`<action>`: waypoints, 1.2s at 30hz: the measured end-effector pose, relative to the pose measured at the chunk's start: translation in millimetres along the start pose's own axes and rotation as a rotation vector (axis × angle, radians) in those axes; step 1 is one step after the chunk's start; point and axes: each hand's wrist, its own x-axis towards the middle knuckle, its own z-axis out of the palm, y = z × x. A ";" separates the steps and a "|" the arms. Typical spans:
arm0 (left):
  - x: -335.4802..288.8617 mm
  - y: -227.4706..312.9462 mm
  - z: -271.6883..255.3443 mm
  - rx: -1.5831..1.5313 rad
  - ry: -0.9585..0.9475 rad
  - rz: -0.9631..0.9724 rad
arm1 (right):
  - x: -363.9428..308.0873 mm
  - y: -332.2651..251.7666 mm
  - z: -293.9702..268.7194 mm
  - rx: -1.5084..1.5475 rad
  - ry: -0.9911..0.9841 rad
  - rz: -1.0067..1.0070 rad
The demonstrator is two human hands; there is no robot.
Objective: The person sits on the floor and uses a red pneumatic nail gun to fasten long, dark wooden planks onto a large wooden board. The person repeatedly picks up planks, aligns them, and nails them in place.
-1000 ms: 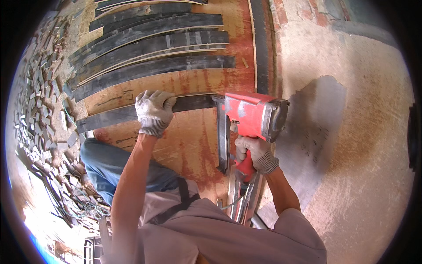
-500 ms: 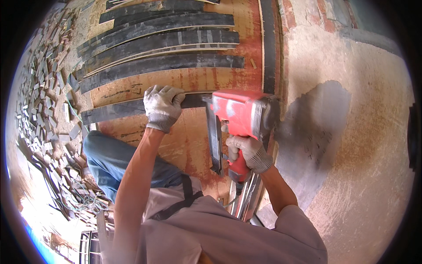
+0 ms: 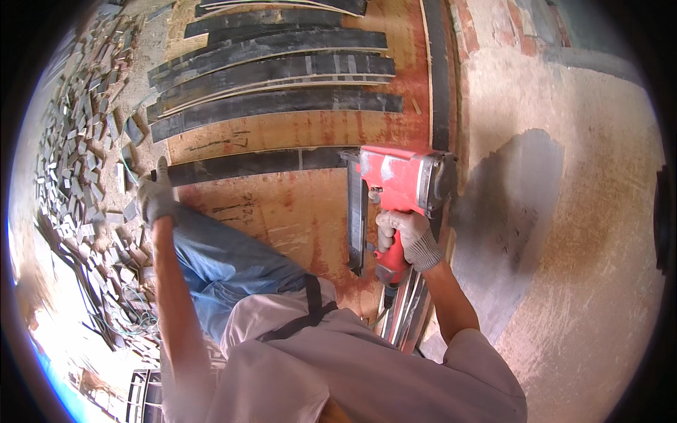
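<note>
A red nail gun (image 3: 395,173) with a black magazine hangs over the right end of a long black-faced wood strip (image 3: 261,166). My right hand (image 3: 411,236), in a pale knit glove, is wrapped round the gun's handle. At the strip's far left end is my gloved left hand (image 3: 156,196), its thumb and fingers closed about that end. The strip lies across a stained plywood board (image 3: 268,218). The gun's nose hides the strip's right end.
Several more black strips (image 3: 282,102) lie beyond on the board. A black edge strip (image 3: 438,77) runs along its right side, beside a rough concrete surface (image 3: 585,190). Small wood offcuts (image 3: 88,162) litter the left, with a thin hose (image 3: 130,169) among them.
My left hand has slid leftward from the strip's middle to its left end. My right hand and the nail gun have shifted slightly right in view, as has the board.
</note>
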 end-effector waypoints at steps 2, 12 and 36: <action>23.5 -28.5 12.1 -0.502 -0.445 -0.073 | -1.0 -1.5 3.8 0.049 -0.001 0.011; -105.6 34.2 19.9 -1.115 -0.676 -0.577 | -19.2 19.5 -3.4 0.024 0.049 -0.034; -123.4 36.5 39.8 -1.126 -0.587 -0.569 | -22.5 47.2 -15.6 -0.104 0.053 -0.045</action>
